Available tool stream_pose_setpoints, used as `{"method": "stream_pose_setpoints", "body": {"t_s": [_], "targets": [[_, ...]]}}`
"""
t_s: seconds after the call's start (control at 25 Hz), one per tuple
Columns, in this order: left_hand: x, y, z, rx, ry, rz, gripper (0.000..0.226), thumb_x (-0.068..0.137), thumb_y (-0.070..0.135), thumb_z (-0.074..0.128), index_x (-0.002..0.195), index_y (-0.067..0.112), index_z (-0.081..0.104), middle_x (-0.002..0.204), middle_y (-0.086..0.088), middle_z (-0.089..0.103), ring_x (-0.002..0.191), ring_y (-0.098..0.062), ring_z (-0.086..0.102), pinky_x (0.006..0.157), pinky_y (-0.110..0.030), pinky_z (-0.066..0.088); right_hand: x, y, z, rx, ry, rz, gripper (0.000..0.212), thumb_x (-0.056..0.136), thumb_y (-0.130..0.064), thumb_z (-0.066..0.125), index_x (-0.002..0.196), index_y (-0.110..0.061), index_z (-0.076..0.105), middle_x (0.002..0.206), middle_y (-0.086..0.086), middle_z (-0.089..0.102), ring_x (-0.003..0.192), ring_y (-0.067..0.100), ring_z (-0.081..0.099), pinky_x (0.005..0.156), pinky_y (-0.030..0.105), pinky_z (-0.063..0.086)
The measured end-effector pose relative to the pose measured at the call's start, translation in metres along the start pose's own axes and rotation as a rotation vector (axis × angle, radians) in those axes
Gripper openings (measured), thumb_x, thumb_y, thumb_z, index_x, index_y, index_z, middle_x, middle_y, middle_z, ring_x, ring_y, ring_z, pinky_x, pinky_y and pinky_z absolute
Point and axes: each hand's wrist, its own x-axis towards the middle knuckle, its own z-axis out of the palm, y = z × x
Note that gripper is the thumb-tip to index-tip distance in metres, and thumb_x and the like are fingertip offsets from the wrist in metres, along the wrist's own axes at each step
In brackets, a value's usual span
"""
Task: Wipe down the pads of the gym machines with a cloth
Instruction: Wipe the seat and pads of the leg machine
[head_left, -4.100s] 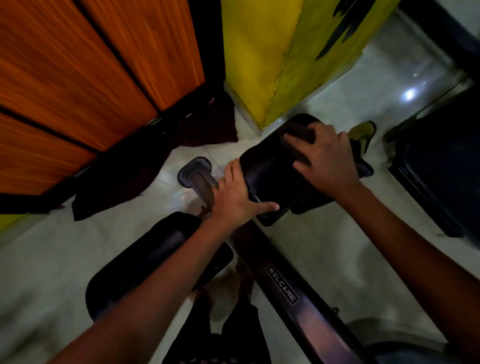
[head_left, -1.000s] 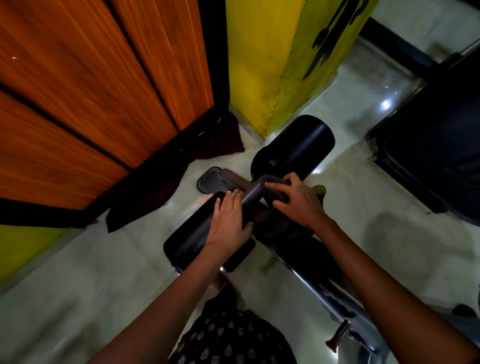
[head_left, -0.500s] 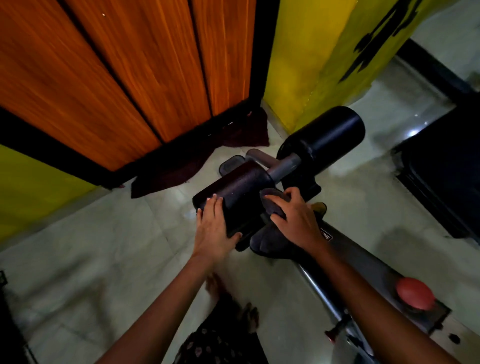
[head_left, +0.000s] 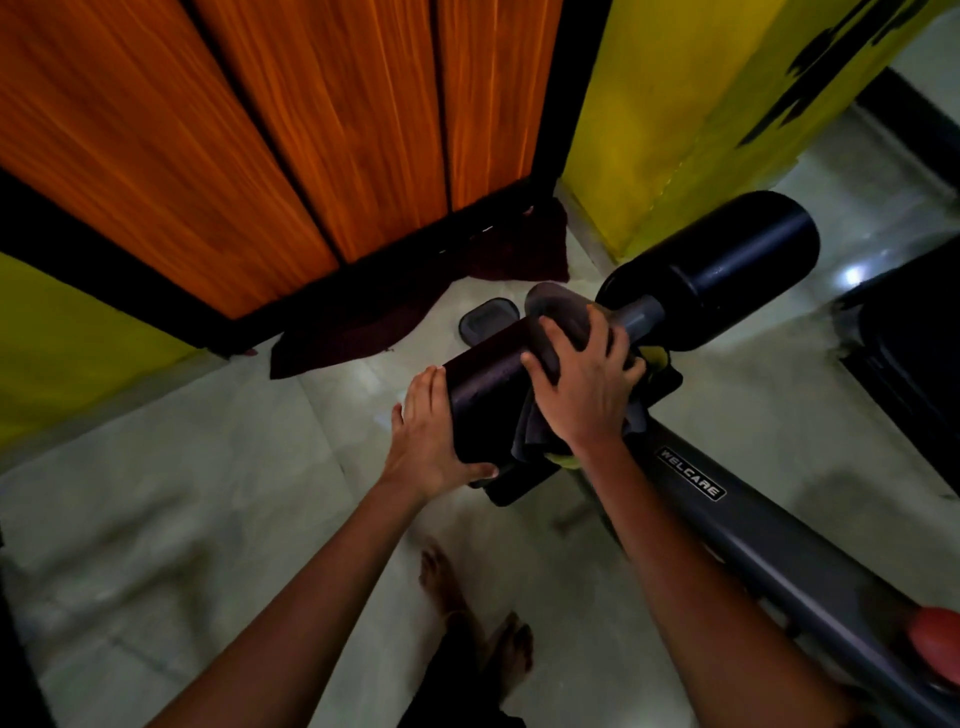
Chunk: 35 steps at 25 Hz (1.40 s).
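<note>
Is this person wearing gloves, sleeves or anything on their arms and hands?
No. Both forearms are bare up to the frame's edge: no sleeves, gloves, watch or bands show. The left hand and right hand are bare too; no rings visible on the fingers.

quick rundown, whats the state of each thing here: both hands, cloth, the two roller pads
left hand: flat against the near roller pad's end, steadying it
right hand: pressing the cloth onto the pad
cloth: grey, draped over the near pad
near roller pad: under both hands
far roller pad: bare, untouched
</note>
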Motion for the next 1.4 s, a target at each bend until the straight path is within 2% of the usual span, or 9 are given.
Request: {"method": "stream_pose_setpoints", "body": {"t_s": [0.16, 0.32, 0.44, 0.56, 0.76, 0.92, 1.16, 1.32, 1.4], "targets": [[-0.001, -0.001, 0.002, -0.048, 0.015, 0.011, 0.132, 0.057, 0.058, 0.08, 0.15, 0.009, 0.0, 0.158, -0.007, 0.003, 0.146, -0.021, 0.0, 0.117, -0.044, 0.017, -0.025, -0.011, 0.002, -0.029, 0.095, -0.033, 0.05, 0.086, -0.046, 0.039, 0.13, -0.028, 0.053, 0.129, 0.016, 0.05, 0.101, 0.035, 0.049, 0.081, 0.044, 0.04], [0.001, -0.002, 0.004, -0.085, 0.029, 0.022, 0.131, 0.056, 0.053, 0.083, 0.149, 0.008, 0.003, 0.157, -0.008, 0.005, 0.145, -0.022, 0.003, 0.116, -0.041, 0.021, -0.035, 0.017, 0.007, -0.081, 0.034, -0.502, 0.057, 0.079, -0.041, 0.043, 0.134, -0.027, 0.05, 0.125, 0.017, 0.051, 0.094, 0.033, 0.051, 0.075, 0.039, 0.043], [0.001, 0.0, 0.002, -0.089, 0.037, 0.016, 0.133, 0.054, 0.051, 0.085, 0.149, 0.009, 0.002, 0.156, -0.007, 0.004, 0.144, -0.022, 0.003, 0.116, -0.041, 0.022, 0.0, 0.04, -0.004, -0.004, 0.052, -0.223, 0.054, 0.084, -0.041, 0.041, 0.134, -0.025, 0.049, 0.124, 0.019, 0.049, 0.1, 0.037, 0.052, 0.079, 0.042, 0.043], [-0.001, 0.001, 0.003, -0.129, 0.042, 0.013, 0.134, 0.054, 0.049, 0.086, 0.149, 0.009, 0.002, 0.156, -0.007, 0.003, 0.144, -0.022, 0.003, 0.117, -0.04, 0.019, -0.007, 0.006, -0.002, 0.027, 0.049, 0.031, 0.055, 0.083, -0.036, 0.06, 0.135, -0.025, 0.049, 0.129, 0.019, 0.048, 0.107, 0.036, 0.049, 0.087, 0.044, 0.04], [-0.001, 0.0, 0.004, -0.197, 0.047, 0.044, 0.129, 0.055, 0.043, 0.088, 0.148, 0.002, 0.008, 0.155, -0.013, 0.01, 0.144, -0.026, 0.005, 0.117, -0.042, 0.018, -0.034, -0.013, -0.004, -0.086, 0.027, -0.551, 0.06, 0.071, -0.036, 0.071, 0.128, -0.026, 0.055, 0.121, 0.014, 0.056, 0.093, 0.032, 0.055, 0.077, 0.04, 0.044], [-0.001, 0.0, 0.003, -0.229, 0.037, 0.03, 0.132, 0.053, 0.043, 0.088, 0.149, 0.007, 0.005, 0.154, -0.009, 0.006, 0.144, -0.022, 0.004, 0.117, -0.038, 0.019, -0.021, 0.0, -0.006, -0.065, 0.081, -0.294, 0.062, 0.07, -0.033, 0.075, 0.128, -0.025, 0.056, 0.119, 0.016, 0.055, 0.096, 0.034, 0.054, 0.078, 0.041, 0.044], [0.012, -0.023, -0.028, -0.205, -0.128, 0.091, 0.121, 0.056, 0.036, 0.089, 0.148, 0.01, 0.014, 0.152, -0.007, 0.018, 0.141, -0.022, 0.015, 0.114, -0.03, 0.019, -0.039, -0.004, -0.004, -0.129, -0.007, -0.884, 0.066, 0.072, -0.036, 0.07, 0.133, -0.027, 0.049, 0.124, 0.013, 0.052, 0.097, 0.031, 0.051, 0.077, 0.042, 0.042], [0.025, -0.036, -0.036, -0.184, -0.282, 0.018, 0.131, 0.057, 0.043, 0.087, 0.151, 0.014, 0.0, 0.159, -0.002, -0.001, 0.146, -0.02, 0.003, 0.119, -0.037, 0.013, -0.051, -0.005, 0.002, -0.092, 0.084, -0.601, 0.07, 0.066, -0.034, 0.076, 0.132, -0.025, 0.052, 0.122, 0.016, 0.052, 0.096, 0.032, 0.049, 0.077, 0.041, 0.043], [0.032, -0.038, -0.031, -0.244, -0.359, -0.005, 0.136, 0.056, 0.037, 0.089, 0.15, 0.016, -0.007, 0.159, 0.0, -0.007, 0.146, -0.019, 0.0, 0.119, -0.039, 0.015, -0.065, -0.021, 0.009, -0.051, 0.086, -0.72, 0.066, 0.071, -0.035, 0.07, 0.133, -0.026, 0.05, 0.123, 0.015, 0.05, 0.095, 0.03, 0.047, 0.076, 0.04, 0.042]]}}
